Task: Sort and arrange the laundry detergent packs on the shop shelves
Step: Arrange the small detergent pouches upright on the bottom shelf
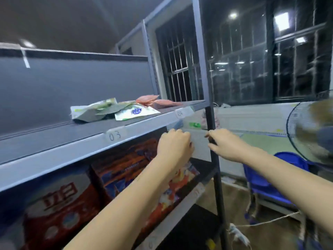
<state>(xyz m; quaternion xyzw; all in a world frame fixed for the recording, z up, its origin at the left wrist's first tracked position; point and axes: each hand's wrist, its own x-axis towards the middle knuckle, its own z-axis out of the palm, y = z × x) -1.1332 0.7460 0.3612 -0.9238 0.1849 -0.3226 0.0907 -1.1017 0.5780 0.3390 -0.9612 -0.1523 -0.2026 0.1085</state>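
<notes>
While your left hand point(173, 143) curls by the shelf post point(213, 141), its grip cannot be told. Your right hand point(225, 143) grips that post. Detergent packs point(137, 179): left of post.

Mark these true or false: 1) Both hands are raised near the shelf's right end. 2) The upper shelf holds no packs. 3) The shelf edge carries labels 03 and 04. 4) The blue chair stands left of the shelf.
1) True: the left hand and right hand are by the post.
2) False: green packs and pink packs lie on it.
3) True: label 03, label 04.
4) False: the chair is right of it.
</notes>
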